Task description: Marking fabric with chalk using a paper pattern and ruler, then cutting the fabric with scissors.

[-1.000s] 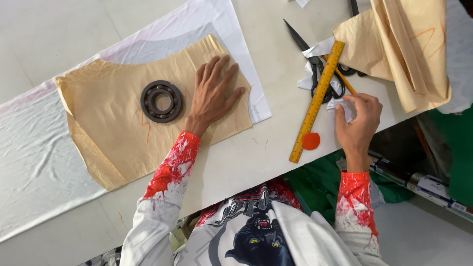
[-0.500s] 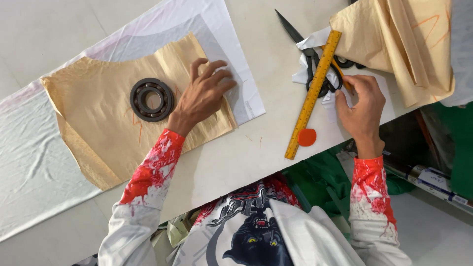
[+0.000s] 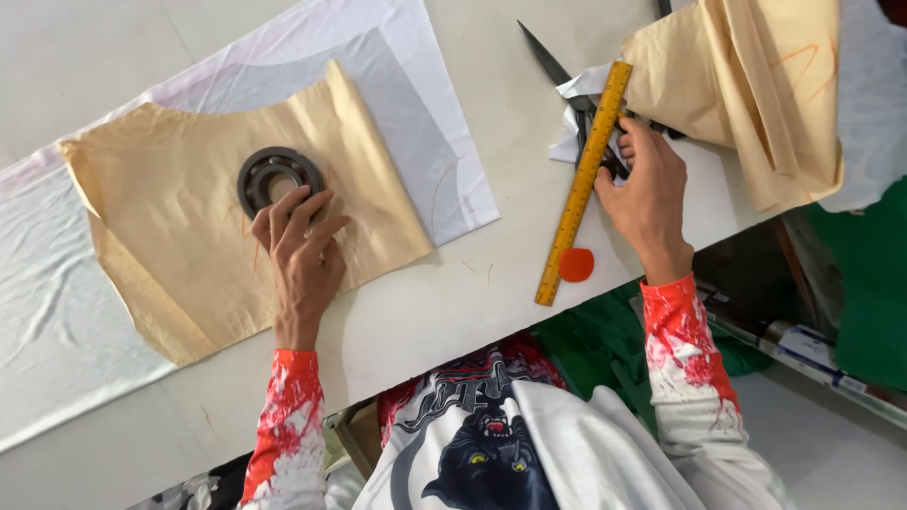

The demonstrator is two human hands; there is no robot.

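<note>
Far left, white fabric [image 3: 57,312] lies spread over the worktop [image 3: 444,312], and on top of it sits my tan pattern piece [image 3: 179,236], flat and a little creased. On that tan piece rests the dark metal ring [image 3: 274,178], a heavy round weight with an open middle. My left hand [image 3: 304,255] lies just below the ring, palm down on the tan piece, fingers loosely spread and stretched up so the fingertips [image 3: 300,196] touch the ring's lower rim. It grips nothing, only presses flat.

Moving right, bare worktop, then the yellow ruler [image 3: 583,184] lying on a slant, its lower end near the table edge and its upper end running up toward the folded tan cloth [image 3: 737,94]. A small orange disc [image 3: 576,264] sits just beside the ruler's lower end. My right hand [image 3: 647,189] is right against the ruler's right edge, fingers curled together over the handles of the black scissors [image 3: 557,66] and a scrap of white paper [image 3: 576,113]; whether I am really gripping the handles I cannot tell. The scissor blades point up and left, away from my hand.
</note>
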